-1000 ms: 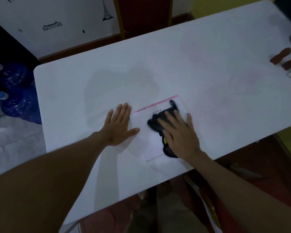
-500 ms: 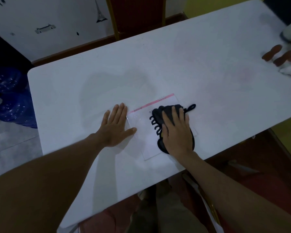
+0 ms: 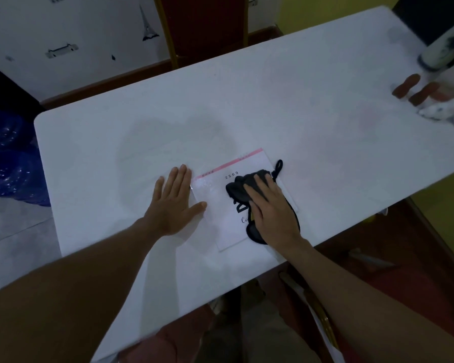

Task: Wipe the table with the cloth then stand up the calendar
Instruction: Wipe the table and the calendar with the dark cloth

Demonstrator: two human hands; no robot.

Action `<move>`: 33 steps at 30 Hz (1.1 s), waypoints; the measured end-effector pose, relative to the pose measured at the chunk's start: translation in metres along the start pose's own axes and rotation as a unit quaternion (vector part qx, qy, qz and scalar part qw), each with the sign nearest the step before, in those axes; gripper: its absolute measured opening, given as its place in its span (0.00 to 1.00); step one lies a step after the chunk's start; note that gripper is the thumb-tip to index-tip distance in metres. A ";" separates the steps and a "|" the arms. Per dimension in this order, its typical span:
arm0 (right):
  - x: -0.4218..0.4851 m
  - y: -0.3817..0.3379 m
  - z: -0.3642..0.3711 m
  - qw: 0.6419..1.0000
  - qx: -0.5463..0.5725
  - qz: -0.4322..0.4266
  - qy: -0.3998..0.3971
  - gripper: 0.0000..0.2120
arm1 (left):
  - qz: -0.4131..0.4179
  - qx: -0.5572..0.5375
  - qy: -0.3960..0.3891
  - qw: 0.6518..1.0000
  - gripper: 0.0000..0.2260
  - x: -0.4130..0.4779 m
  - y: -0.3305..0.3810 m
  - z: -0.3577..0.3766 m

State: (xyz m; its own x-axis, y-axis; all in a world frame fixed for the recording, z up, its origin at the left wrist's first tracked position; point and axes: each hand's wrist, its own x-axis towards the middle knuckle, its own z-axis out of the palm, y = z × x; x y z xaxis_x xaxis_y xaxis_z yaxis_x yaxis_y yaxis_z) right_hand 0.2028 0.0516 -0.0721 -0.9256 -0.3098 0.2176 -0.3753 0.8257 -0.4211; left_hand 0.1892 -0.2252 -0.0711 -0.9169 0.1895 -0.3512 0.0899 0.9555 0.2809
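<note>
A white calendar (image 3: pixel 220 189) with a pink top strip lies flat on the white table (image 3: pixel 273 106), near the front edge. My right hand (image 3: pixel 271 205) presses a black cloth (image 3: pixel 236 188) down onto the calendar's right half, and the cloth's loop sticks out past my fingertips. My left hand (image 3: pixel 173 203) rests flat on the table, fingers apart, with its thumb on the calendar's left edge. Part of the calendar's print is hidden under the cloth and hand.
Another person's fingers (image 3: pixel 417 89) rest on a white cloth (image 3: pixel 443 113) at the table's right end, beside a patterned cylinder (image 3: pixel 440 52). A red chair back (image 3: pixel 202 24) stands behind the table. Blue water bottles (image 3: pixel 8 158) sit on the floor at left.
My right hand has slid the black cloth across the calendar, first right, then slightly back and up; more of the print shows now. My left hand has stayed put.
</note>
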 end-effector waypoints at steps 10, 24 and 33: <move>0.008 0.022 -0.027 0.997 0.063 0.036 0.028 0.20 | -0.106 -0.045 0.104 0.988 0.32 0.013 0.054 0.010; 0.053 0.112 -0.062 0.987 -0.025 0.155 0.038 0.21 | -0.127 -0.019 0.176 0.976 0.32 0.018 0.055 0.032; 0.054 0.115 -0.040 0.982 -0.130 0.123 -0.066 0.31 | -0.129 -0.018 0.171 0.977 0.33 0.018 0.059 0.028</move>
State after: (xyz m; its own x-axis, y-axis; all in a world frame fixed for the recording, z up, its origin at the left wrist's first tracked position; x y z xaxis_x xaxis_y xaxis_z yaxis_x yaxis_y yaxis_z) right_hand 0.1112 0.1490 -0.0737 -0.9914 -0.1298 0.0150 -0.1301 0.9705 -0.2030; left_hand 0.1891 -0.1596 -0.0858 -0.9839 -0.1499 -0.0971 -0.1702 0.9515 0.2564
